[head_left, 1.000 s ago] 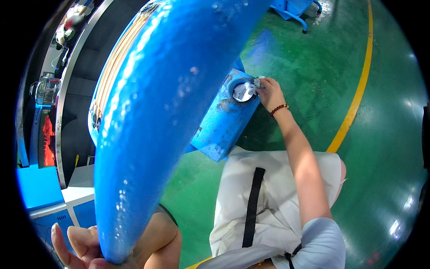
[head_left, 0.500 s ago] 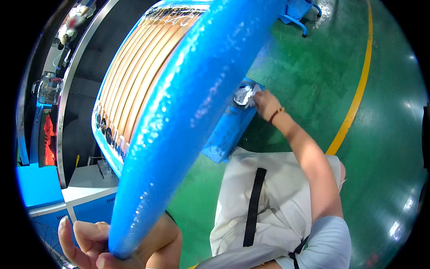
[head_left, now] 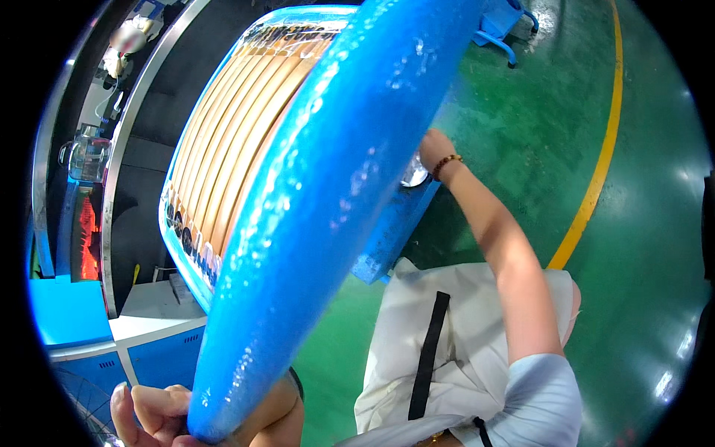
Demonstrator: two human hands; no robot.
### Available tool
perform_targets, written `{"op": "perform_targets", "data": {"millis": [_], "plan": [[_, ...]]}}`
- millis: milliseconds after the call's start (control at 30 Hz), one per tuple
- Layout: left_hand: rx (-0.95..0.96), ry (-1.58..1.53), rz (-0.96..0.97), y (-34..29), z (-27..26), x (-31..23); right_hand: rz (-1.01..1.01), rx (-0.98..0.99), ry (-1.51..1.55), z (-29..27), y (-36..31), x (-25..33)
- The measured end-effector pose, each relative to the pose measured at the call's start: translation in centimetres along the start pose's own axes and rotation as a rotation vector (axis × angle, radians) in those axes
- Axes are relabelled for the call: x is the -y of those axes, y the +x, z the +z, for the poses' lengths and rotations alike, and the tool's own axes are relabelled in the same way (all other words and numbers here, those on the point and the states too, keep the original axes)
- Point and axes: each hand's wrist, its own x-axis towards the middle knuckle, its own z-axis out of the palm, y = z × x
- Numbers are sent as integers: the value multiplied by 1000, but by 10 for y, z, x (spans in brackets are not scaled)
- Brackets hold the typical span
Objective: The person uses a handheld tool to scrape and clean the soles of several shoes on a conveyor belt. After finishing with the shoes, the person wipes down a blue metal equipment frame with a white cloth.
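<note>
A large glossy blue panel (head_left: 320,186) with a long rounded edge slants across the view. Its surface looks wrapped in wrinkled clear film. Tan strips (head_left: 246,127) run side by side on its left face, with dark round marks near their ends. At the panel's lower tip, my left hand (head_left: 153,413) is closed around the edge. Beyond the panel's right side, my right hand (head_left: 435,153) is curled, its fingertips hidden behind the edge. Just below it, a round shiny silver thing (head_left: 414,175) sits on a blue block (head_left: 376,261); I cannot make out what the fingers hold.
Green floor with a yellow line (head_left: 596,186) lies to the right. A blue wheeled stand (head_left: 500,22) is at the top. On the left are a clear jug (head_left: 89,158), a black work surface (head_left: 138,186) and a white-topped blue cabinet (head_left: 160,320). Another person (head_left: 130,41) is at the far left.
The view has shifted slightly, so the panel appears a little lower and further right. My right hand has moved up off the silver thing, and its fingertips have gone behind the panel.
</note>
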Motion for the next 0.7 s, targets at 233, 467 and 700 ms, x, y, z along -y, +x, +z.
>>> {"op": "perform_targets", "data": {"millis": [233, 467, 700], "plan": [[-83, 44, -6, -2, 9, -3, 170, -18, 128, -6, 6, 31], [-88, 6, -18, -3, 8, -3, 49, -274, 353, 58, 11, -20], [-77, 7, -11, -3, 7, -2, 40, -151, 182, 39, 12, 28]]}}
